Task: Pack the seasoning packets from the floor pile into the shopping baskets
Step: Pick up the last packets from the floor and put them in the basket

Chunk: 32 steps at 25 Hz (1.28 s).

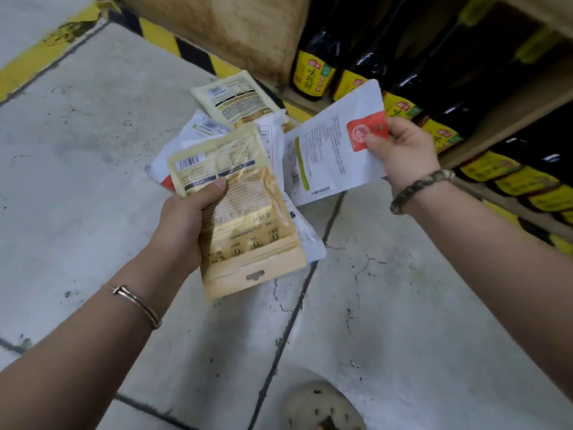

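Left hand [183, 218] fingers gripping gold packets [242, 212], right hand [403, 150] fingers pinching white packet [328, 156]

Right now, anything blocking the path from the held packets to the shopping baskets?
Cannot tell: no basket is in view. The left hand holds a tan-gold foil packet, the right hand a white packet with a red label, both lifted clear above the floor pile.

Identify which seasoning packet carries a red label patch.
The white packet pinched in the right hand; its red patch sits under the thumb. The left hand holds a gold packet with no red.
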Available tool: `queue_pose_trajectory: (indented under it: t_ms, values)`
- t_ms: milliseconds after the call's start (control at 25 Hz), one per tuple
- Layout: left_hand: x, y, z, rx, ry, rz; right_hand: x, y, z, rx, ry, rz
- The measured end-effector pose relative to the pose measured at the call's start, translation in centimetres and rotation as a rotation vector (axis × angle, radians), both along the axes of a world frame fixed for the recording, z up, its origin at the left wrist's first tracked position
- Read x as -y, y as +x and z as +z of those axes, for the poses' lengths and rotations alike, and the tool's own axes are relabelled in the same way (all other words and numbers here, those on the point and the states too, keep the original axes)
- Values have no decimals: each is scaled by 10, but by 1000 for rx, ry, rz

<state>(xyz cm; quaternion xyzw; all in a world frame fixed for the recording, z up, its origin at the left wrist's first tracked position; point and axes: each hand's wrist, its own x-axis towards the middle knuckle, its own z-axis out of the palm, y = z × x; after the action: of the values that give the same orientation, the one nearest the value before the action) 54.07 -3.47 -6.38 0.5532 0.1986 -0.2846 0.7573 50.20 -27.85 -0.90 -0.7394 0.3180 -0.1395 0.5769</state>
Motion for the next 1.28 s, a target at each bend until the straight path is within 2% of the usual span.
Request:
queue_pose_trajectory:
  t_ms: [120,280,440,600,840,1000,1080,1280]
  values:
    - [31,-1,26,38,-53,-37,29,-33,28,78,16,-63]
    - [71,-8,79,98,-101,-142,58,-87,99,200,29,-70]
    - [116,-41,124,138,-162,-267,81,-151,155,266,-34,-123]
    - [156,-90,160,173,-233,-436,104,-226,200,245,-98,-201]
    - [205,-175,220,123,-263,-760,131,-350,252,218,-225,-335]
    - [242,-219,261,167,-314,-817,156,-433,297,231,-313,-415]
    - [270,-248,278,154,-364,-909,172,-483,315,206,-354,-464]
    - [345,-320,307,122,-445,-1009,215,-604,359,214,-289,-612]
